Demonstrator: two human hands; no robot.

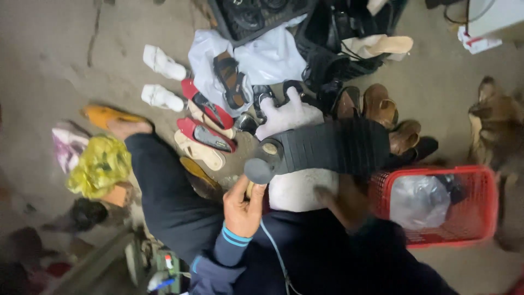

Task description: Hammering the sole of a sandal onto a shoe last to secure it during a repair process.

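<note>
The person sits on the floor [49, 49] with a white boot [297, 164] turned sole-up across the lap, its ribbed black sole [333, 146] facing the camera and the round grey heel tip [258, 170] pointing toward the left hand. The left hand [243, 205] has its grip closed on the heel end of the boot, with the fingers curled just under the heel tip; a dark sleeve with light blue stripes covers the wrist. The right hand [341, 199] is blurred and lies against the boot's white upper below the sole; it seems to clasp the boot, but I cannot tell how firmly its grip closes.

Just beside the right hand a red plastic basket [480, 218] stands on the floor holding a clear plastic bag [420, 199]. Beyond the boot, brown sandals [382, 109] and dark shoes lie in a heap near a black crate [240, 24]. A white plastic bag [267, 57] is spread out with a brown strappy sandal [232, 79] on top of it. Red-lined flat shoes [204, 117] lie beside it, and two white shoes [162, 79] sit farther out on the floor. A yellow bag [101, 166] and an orange shoe [106, 114] lie near the person's outstretched leg. A brown dog [499, 125] stands at the right edge of the view.
</note>
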